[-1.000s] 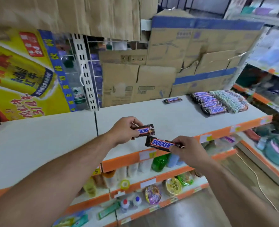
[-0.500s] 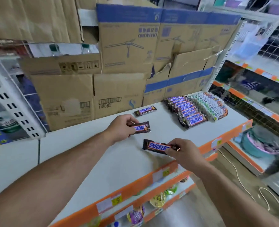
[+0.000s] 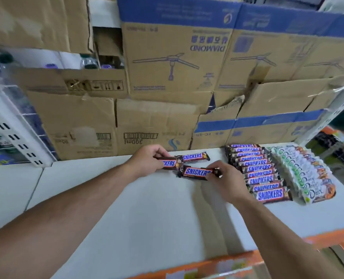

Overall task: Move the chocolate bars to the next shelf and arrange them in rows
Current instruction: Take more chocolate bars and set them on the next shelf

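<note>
White shelf [image 3: 147, 218] with an orange front strip [image 3: 197, 266]. Brown cardboard boxes [image 3: 167, 67] are stacked along the back and meet the shelf's rear edge. A white slotted upright [image 3: 11, 135] stands at far left.

Hands: both are over the rear middle of the shelf, close together.
- Left hand [image 3: 147, 160]: fingers curled round the left end of a Snickers bar, the left bar [image 3: 169, 163]. The bar points right with its logo up.
- Right hand [image 3: 225, 182]: thumb and fingers pinch the right end of a second Snickers bar, the right bar [image 3: 197, 172]. It also has its logo up and tilts slightly down toward the right.
- The free ends of the two held bars meet between the hands, the right bar a little nearer the front. I cannot tell whether either bar touches the shelf.

Third bar [image 3: 195, 156]: lies flat on the shelf just behind the held pair, near the boxes. Neither hand is on it. Its left end is touching or just beside the left bar's tip.

Snickers row [image 3: 257, 172]: to the right of the right hand. The bars lie side by side and overlap like shingles, running from the boxes toward the front, logos up.

Pale row [image 3: 300, 172]: white, green and orange wrappers laid the same way, right against the Snickers row on its right side. The lettering is too blurred to read with confidence.
</note>
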